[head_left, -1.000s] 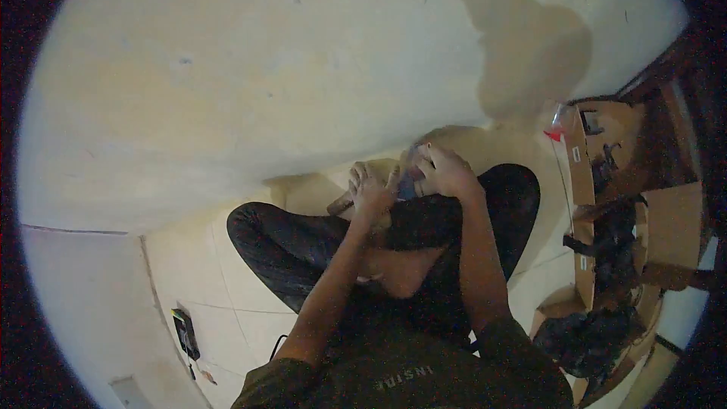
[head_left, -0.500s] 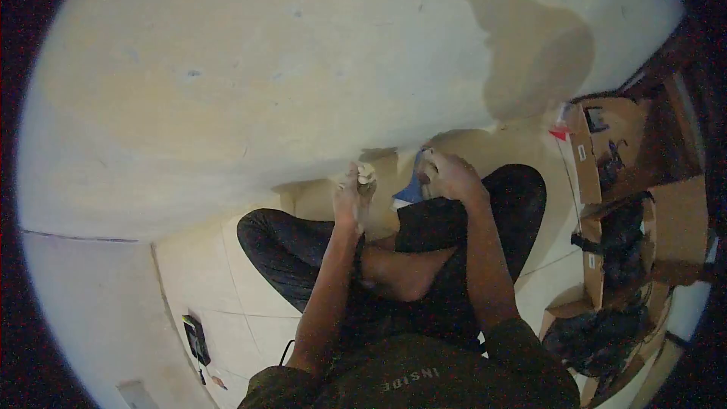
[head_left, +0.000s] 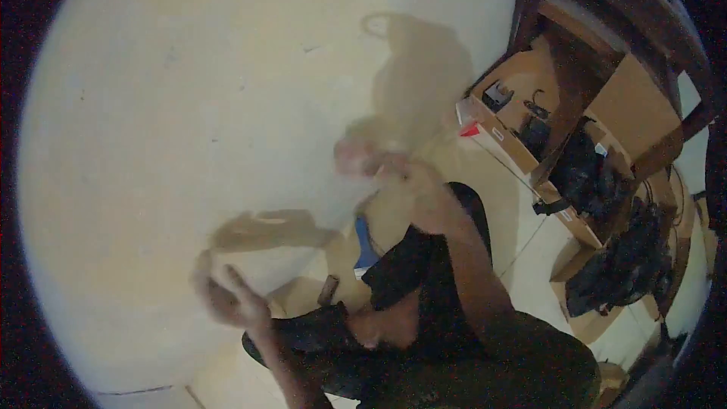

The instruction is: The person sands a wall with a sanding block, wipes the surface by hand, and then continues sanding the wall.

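My left hand (head_left: 231, 295) is raised at the lower left, close to the pale wall, with fingers apart and nothing visible in it. My right hand (head_left: 405, 182) reaches toward the wall near the centre; motion smears its fingers, and I cannot make out whether it holds anything. Below it lies a blue-handled tool (head_left: 363, 242) with a whitish lower end, beside my dark-clothed leg. A small brown cylindrical object (head_left: 329, 289) sits between the two hands, near my bare foot (head_left: 386, 322).
The wall (head_left: 189, 129) fills the left and upper view, with shadows of head and hands. At right stand open cardboard boxes (head_left: 515, 148) holding black items, beneath dark wooden furniture (head_left: 530, 19). A red and clear item (head_left: 469, 127) lies by the nearest box.
The view has turned toward the boxes. My hands have moved farther apart; the left no longer shows the pale item and its fingers have opened. My right hand has moved off the blue-handled tool.
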Demonstrator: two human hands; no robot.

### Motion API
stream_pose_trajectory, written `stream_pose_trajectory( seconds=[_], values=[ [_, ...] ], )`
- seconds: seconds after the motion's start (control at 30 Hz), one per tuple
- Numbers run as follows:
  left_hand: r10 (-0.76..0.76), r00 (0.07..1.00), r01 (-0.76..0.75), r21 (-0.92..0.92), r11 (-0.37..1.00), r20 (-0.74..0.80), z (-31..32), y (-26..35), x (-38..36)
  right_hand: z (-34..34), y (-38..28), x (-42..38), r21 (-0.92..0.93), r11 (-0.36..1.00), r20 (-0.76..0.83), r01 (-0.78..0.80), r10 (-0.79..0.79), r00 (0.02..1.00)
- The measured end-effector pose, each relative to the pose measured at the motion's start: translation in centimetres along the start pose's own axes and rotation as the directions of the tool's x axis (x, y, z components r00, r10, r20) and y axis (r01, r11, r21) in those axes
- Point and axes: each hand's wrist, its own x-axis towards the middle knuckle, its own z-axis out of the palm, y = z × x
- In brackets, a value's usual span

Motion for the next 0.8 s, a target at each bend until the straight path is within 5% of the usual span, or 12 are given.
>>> stream_pose_trajectory(
  seconds=[0.07,0.13,0.17,0.23,0.37,0.47,0.57,0.8],
  values=[
    [0.011,0.971,0.065,0.308,0.949,-0.238,-1.4,0.4,4.8,-3.1,-2.3,2.2,0.013,0.991,-0.294,0.135,-0.126,0.948],
    [0.389,0.881,-0.297,0.323,0.898,-0.271,-2.6,-1.3,10.2,-6.0,-4.2,6.1,-0.099,0.951,-0.622,0.294,-0.289,0.727],
    [0.467,0.849,-0.364,0.366,0.856,-0.248,-2.7,-1.5,12.1,-7.2,-4.7,8.1,-0.184,0.922,-0.742,0.34,-0.358,0.567],
    [0.611,0.767,-0.484,0.447,0.752,-0.196,-2.3,-1.3,14.5,-8.1,-3.9,11.2,-0.362,0.882,-0.783,0.302,-0.463,0.415],
    [0.571,0.808,-0.5,0.343,0.795,-0.145,0.8,-0.9,14.4,-3.4,5.4,11.6,-0.702,0.711,-0.632,-0.038,-0.598,0.493],
    [0.693,0.721,-0.532,0.651,0.541,0.013,1.2,-0.7,13.9,2.0,11.5,10.3,-0.696,0.712,-0.572,0.094,-0.629,0.527],
    [0.679,0.733,-0.512,0.687,0.515,0.037,1.4,-1.1,14.2,-0.9,4.4,10.9,-0.66,0.726,-0.628,-0.193,-0.392,0.672],
    [0.708,0.706,-0.501,0.711,0.493,0.007,2.1,-0.7,14.2,-0.4,8.2,9.0,-0.704,0.701,-0.521,-0.113,-0.401,0.754]
  ],
)
